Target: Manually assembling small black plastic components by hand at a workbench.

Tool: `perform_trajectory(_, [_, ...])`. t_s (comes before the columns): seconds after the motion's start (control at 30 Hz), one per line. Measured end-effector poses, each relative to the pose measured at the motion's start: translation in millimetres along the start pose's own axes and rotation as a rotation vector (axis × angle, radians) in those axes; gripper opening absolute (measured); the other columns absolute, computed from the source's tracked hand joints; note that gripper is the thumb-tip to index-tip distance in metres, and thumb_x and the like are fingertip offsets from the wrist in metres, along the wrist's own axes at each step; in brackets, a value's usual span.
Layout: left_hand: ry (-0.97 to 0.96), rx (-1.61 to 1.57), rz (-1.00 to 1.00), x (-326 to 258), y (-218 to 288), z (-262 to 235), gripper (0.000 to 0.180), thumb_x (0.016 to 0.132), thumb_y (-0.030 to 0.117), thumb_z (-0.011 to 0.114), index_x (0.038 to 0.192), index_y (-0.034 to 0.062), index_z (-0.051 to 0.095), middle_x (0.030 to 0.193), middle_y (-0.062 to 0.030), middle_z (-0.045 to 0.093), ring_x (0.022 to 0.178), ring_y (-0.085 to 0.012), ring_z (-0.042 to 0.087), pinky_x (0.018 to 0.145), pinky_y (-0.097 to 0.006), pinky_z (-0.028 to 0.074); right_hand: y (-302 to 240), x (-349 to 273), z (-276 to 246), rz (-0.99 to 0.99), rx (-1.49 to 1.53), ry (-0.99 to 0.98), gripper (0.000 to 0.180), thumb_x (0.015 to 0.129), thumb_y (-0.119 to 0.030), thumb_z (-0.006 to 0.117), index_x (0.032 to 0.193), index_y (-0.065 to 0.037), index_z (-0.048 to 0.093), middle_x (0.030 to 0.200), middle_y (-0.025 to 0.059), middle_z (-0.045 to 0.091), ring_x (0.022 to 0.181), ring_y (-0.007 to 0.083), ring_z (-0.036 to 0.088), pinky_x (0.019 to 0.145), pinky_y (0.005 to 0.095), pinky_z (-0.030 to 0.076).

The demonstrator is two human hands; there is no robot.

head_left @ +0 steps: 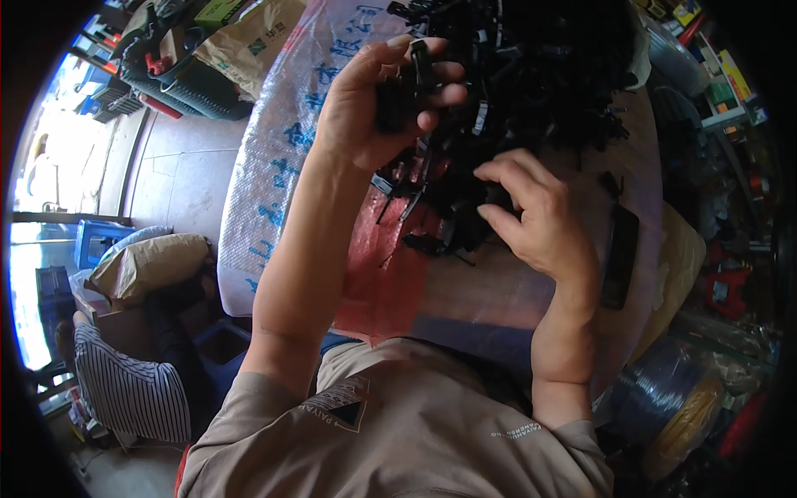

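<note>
My left hand (378, 104) is raised over the far left of a dark heap, its fingers curled around several small black tubular parts (422, 66). One of these stands up near the fingertips. My right hand (535, 207) is lower and to the right, at the near edge of the pile of black plastic parts (531, 91). Its thumb and forefinger are spread apart. Something dark lies between them, which merges with the heap behind. Thin black pieces and a few shiny metal-looking strips (480, 118) show among the pile.
The table is covered with a white woven sheet (266, 207) bearing blue print, and a red sheet (378, 274). A flat black object (620, 257) lies at right. A person in a striped top (133, 382) is at lower left. Crowded shelves (730, 108) and a wire spool (664, 407) stand right.
</note>
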State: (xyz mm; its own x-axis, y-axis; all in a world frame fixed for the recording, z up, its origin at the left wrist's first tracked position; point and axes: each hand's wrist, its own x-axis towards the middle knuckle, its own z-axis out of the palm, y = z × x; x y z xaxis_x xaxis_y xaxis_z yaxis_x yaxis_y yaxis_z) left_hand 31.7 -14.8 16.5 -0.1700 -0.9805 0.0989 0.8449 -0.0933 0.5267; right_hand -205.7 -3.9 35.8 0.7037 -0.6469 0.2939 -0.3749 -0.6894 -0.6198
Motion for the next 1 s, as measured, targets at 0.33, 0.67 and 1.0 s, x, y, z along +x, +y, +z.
perform_trajectory(0.33, [0.422, 0.257, 0.649, -39.5, 122.5, -52.2, 0.038, 0.091, 0.039, 0.056, 0.110, 0.0058, 0.058, 0.100, -0.0175, 0.066, 0.092, -0.0304, 0.065, 0.076, -0.047, 0.055, 27.1, -6.6, -12.5, 0.042, 0.327, 0.572, 0.021, 0.095, -0.002, 0.052, 0.113, 0.001, 0.062, 0.114, 0.0091, 0.059, 0.075, 0.0094, 0.060, 0.070, 0.0216, 0.051])
perform_trajectory(0.67, [0.615, 1.315, 0.587, -66.9, 128.6, -68.4, 0.051, 0.089, 0.041, 0.065, 0.122, 0.0024, 0.060, 0.108, -0.0103, 0.067, 0.098, -0.0204, 0.065, 0.085, -0.033, 0.049, 29.5, -1.0, -13.4, 0.031, 0.928, 0.516, 0.019, 0.094, -0.004, 0.051, 0.111, 0.000, 0.060, 0.112, 0.0128, 0.063, 0.078, 0.0149, 0.064, 0.073, 0.0281, 0.053])
perform_trajectory(1.0, [-0.115, 1.118, 0.038, -18.3, -29.5, 64.8, 0.048, 0.085, 0.019, 0.074, 0.123, -0.0021, 0.054, 0.105, -0.0095, 0.066, 0.101, -0.0137, 0.061, 0.088, -0.029, 0.049, 27.2, 3.4, -3.3, 0.040, 1.025, 0.525, 0.017, 0.093, -0.002, 0.055, 0.108, 0.000, 0.064, 0.112, 0.0125, 0.063, 0.081, 0.0132, 0.063, 0.071, 0.0272, 0.053])
